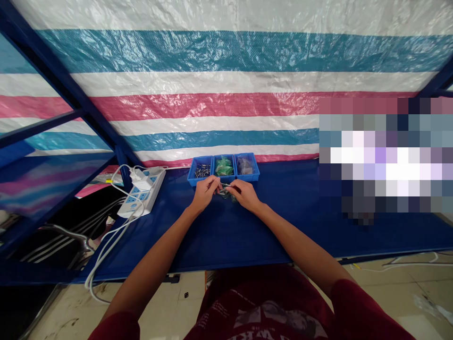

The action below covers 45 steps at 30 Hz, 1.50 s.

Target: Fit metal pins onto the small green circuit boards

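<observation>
Red printed shirt (272, 316) sits closest, its wearer's arms reaching over the blue table (293, 241). Left hand (206, 192) and right hand (245, 193) each have their grip pinched on a thin part (225, 184) between them, just in front of three joined bins: left bin (196, 182) with metal pins (202, 171), middle bin (230, 179) with a green bag (224, 166), right bin (249, 177) with a clear bag (244, 165).

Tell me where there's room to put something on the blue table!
The table is bare between both forearms, between the power strip and left forearm, and from the right hand to the pixelated patch. Crowded: around both hands and the three blue bins.
</observation>
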Each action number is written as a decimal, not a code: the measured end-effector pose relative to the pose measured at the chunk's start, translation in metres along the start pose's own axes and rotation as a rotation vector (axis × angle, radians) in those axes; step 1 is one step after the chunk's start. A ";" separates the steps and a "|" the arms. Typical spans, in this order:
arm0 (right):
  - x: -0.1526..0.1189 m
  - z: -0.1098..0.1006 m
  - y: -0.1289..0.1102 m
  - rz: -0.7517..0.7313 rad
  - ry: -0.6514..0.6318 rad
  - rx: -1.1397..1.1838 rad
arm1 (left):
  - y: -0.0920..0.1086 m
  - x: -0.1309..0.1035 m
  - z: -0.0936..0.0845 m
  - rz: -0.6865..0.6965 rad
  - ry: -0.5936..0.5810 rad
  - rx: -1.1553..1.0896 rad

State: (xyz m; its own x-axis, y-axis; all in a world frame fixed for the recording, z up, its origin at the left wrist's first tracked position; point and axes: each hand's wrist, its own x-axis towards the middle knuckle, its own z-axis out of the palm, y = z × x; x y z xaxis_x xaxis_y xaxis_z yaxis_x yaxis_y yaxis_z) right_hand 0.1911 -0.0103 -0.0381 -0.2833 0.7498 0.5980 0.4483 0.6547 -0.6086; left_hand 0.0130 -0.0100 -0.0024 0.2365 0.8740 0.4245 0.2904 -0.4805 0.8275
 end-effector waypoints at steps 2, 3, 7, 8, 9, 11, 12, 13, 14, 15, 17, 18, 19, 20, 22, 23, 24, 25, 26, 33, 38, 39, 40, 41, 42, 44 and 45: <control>0.000 0.000 0.000 0.000 -0.009 -0.032 | 0.000 0.000 0.000 0.002 -0.007 0.001; 0.000 0.000 0.001 0.005 -0.013 -0.052 | 0.000 0.000 0.000 0.002 -0.011 0.004; -0.001 0.001 0.001 0.014 -0.031 -0.103 | -0.001 0.000 0.000 0.003 -0.024 0.017; -0.001 0.001 0.002 0.008 -0.034 -0.106 | -0.001 0.000 0.000 0.003 -0.026 0.019; -0.001 0.001 0.002 0.001 -0.036 -0.109 | -0.001 0.000 0.000 0.004 -0.027 0.022; -0.001 0.001 0.003 -0.016 -0.045 -0.121 | -0.001 0.000 0.000 0.007 -0.029 0.027; -0.001 0.001 0.003 -0.025 -0.050 -0.130 | -0.001 0.000 0.000 0.009 -0.029 0.030; -0.001 0.001 0.003 -0.032 -0.053 -0.137 | -0.001 0.000 0.000 0.011 -0.029 0.031; -0.001 0.001 0.003 -0.037 -0.052 -0.142 | -0.001 0.000 0.000 0.012 -0.031 0.031; -0.001 0.001 0.003 -0.036 -0.045 -0.141 | 0.000 0.000 0.000 0.012 -0.033 0.031; -0.001 0.001 0.002 -0.029 -0.020 -0.128 | 0.000 -0.001 0.000 0.009 -0.034 0.029; -0.001 0.001 0.002 -0.025 -0.010 -0.119 | 0.000 -0.001 0.000 0.007 -0.033 0.028; -0.001 0.001 0.001 -0.023 -0.003 -0.111 | 0.000 -0.001 0.000 0.005 -0.031 0.028; -0.001 0.001 0.001 -0.022 -0.002 -0.104 | 0.000 -0.001 0.000 0.004 -0.029 0.028; -0.002 0.000 0.000 -0.023 -0.010 -0.098 | 0.000 -0.001 0.000 0.002 -0.029 0.029; -0.002 0.000 0.000 -0.024 -0.014 -0.097 | 0.000 -0.001 0.001 0.003 -0.030 0.029; -0.002 0.000 0.000 -0.028 -0.017 -0.094 | -0.001 -0.001 0.001 0.005 -0.032 0.028; -0.002 0.000 0.000 -0.032 -0.018 -0.089 | -0.001 -0.001 0.001 0.006 -0.034 0.028; -0.002 0.000 0.000 -0.036 -0.017 -0.082 | -0.001 -0.001 0.001 0.009 -0.033 0.030; 0.000 -0.001 0.000 0.041 0.013 -0.027 | -0.003 -0.002 -0.002 0.069 0.027 0.144; 0.001 -0.002 -0.001 0.099 0.026 0.015 | -0.006 0.000 -0.002 0.073 -0.028 0.132; 0.001 -0.002 -0.001 0.103 0.022 0.018 | -0.007 0.000 -0.002 0.078 -0.038 0.127; 0.001 -0.002 -0.001 0.107 0.016 0.020 | -0.007 0.001 -0.002 0.085 -0.048 0.121; 0.001 -0.002 -0.001 0.112 0.010 0.021 | -0.007 0.001 -0.002 0.093 -0.056 0.115; 0.001 -0.002 -0.001 0.116 0.004 0.023 | -0.007 0.001 -0.001 0.099 -0.063 0.113; 0.000 -0.003 -0.002 0.123 -0.004 0.027 | -0.007 0.001 -0.001 0.114 -0.080 0.126; 0.000 -0.003 -0.003 0.124 -0.005 0.030 | -0.006 0.001 -0.001 0.125 -0.090 0.139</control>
State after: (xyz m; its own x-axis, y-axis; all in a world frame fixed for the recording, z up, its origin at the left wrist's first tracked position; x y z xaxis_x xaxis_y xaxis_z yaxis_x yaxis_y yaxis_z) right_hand 0.1923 -0.0119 -0.0348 -0.2319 0.8254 0.5148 0.4547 0.5598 -0.6928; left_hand 0.0106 -0.0058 -0.0069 0.3593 0.7997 0.4811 0.3772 -0.5959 0.7089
